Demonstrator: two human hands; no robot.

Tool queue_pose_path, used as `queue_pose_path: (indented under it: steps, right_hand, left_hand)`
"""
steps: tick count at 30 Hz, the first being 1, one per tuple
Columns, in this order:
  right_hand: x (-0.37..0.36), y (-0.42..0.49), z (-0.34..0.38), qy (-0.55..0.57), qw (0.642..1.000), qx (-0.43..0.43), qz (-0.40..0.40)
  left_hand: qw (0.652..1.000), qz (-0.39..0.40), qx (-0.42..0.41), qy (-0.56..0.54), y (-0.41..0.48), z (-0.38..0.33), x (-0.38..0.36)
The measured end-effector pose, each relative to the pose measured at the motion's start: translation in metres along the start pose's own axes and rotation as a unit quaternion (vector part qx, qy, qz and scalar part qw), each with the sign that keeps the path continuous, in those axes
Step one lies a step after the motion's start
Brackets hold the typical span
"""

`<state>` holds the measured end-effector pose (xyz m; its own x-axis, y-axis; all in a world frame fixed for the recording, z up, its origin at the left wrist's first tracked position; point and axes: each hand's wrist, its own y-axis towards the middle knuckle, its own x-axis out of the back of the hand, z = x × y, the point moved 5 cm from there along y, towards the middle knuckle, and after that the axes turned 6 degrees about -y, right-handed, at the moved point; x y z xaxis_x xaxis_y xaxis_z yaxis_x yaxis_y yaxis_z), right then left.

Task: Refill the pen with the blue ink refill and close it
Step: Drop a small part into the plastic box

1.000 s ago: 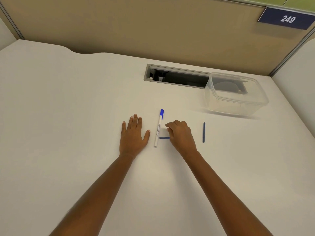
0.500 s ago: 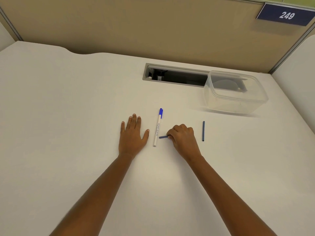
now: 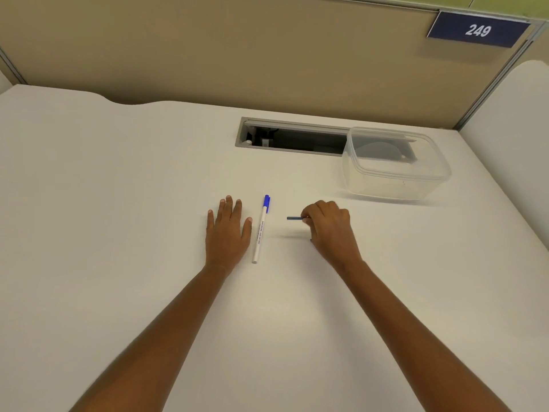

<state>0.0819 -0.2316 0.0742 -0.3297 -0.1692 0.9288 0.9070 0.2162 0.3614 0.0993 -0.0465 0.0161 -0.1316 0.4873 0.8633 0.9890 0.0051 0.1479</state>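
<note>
Head view, mid-frame: left hand [image 3: 227,230] flat on white bench [image 3: 118,203], fingers spread, holding nothing. Just right of it, white pen [image 3: 260,230] with blue cap lies on bench. Further right, right hand [image 3: 329,226] curled, grip pinching blue refill [image 3: 294,218], lifted above bench. Upper right: clear tub [image 3: 395,165].

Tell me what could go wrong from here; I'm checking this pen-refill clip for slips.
1. The right hand pinches the blue refill near one end, clear of the desk; it may tip or drop.
2. The pen lies capped and loose beside the flat left hand; a nudge might roll it.
</note>
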Motion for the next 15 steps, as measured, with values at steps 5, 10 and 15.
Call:
queue_pose_path:
  steps: [5,10,15]
  right_hand:
    - [0.022,0.027,-0.057,-0.035,0.999,-0.03,-0.016]
    - [0.039,0.051,-0.117,-0.062,0.995,-0.071,-0.041]
    - [0.048,0.072,-0.169,-0.082,0.99,-0.099,-0.053]
  left_hand:
    - [0.998,0.004,-0.046,-0.034,0.019,-0.048,-0.006]
    - [0.995,0.034,-0.095,-0.018,0.023,-0.089,-0.032]
    - [0.993,0.084,-0.087,-0.009,0.025,-0.099,-0.063]
